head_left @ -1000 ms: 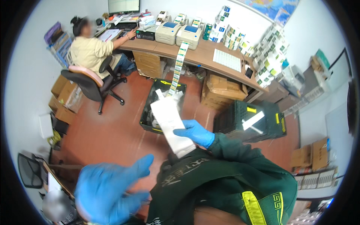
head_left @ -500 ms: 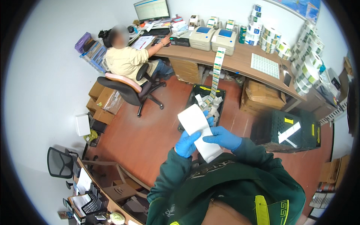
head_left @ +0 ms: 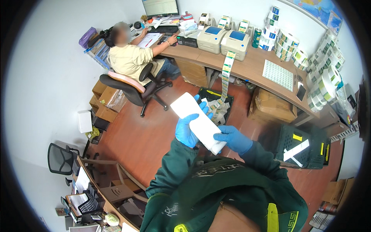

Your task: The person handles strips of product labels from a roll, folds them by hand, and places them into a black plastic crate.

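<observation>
I hold a long stack of white paper [head_left: 195,120] tilted in front of me. My left hand [head_left: 186,129], in a blue glove, grips its left side, fingers partly behind it. My right hand [head_left: 236,140], also gloved, grips its lower right end. Beyond the stack, a black crate [head_left: 230,107] holds loose white strips and labels. A strip of printed labels [head_left: 227,70] hangs into it from the right one of two desktop printers [head_left: 233,43].
A person [head_left: 133,58] sits at the desk [head_left: 201,58] on an office chair [head_left: 123,92], hand near the keyboard. Label rolls [head_left: 322,85] stand at the right, cartons [head_left: 272,106] underneath. Dark crates [head_left: 293,152] stand right of me, a cluttered second desk [head_left: 104,187] at lower left.
My left hand, apart from the stack a second ago, has come up and grips it. The stack has since risen slightly with both hands on it. The co-worker's other hand now shows raised.
</observation>
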